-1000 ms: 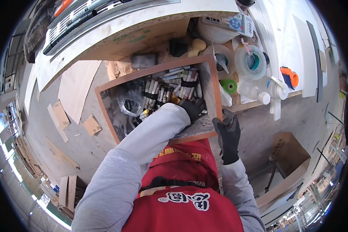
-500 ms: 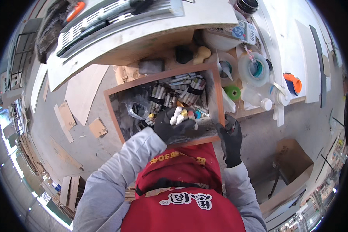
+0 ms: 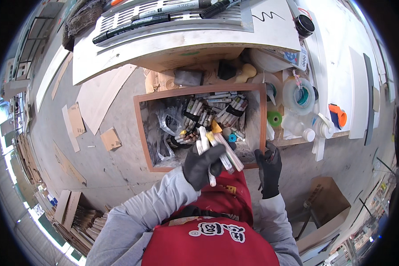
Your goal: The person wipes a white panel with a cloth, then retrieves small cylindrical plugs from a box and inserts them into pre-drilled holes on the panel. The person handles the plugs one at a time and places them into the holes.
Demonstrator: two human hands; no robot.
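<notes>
My left hand, in a dark glove, is closed round several white marker pens. It holds them over the near edge of an open wooden drawer. More markers lie inside, some bundled with black bands, beside a crumpled clear plastic bag. At the drawer's near right corner is my gloved right hand, fingers curled around a small dark thing that I cannot make out. Whether those fingers also grip the drawer's rim is hidden.
Above the drawer is a white worktop with black markers on a slotted metal piece. To the right, a shelf bears a clear tape roll, a green roll and a plastic bottle. A cardboard box stands at lower right.
My left hand has lifted the markers up out of the drawer toward my body, and they now fan out. My right hand stays at the drawer's corner. The view has shifted slightly.
</notes>
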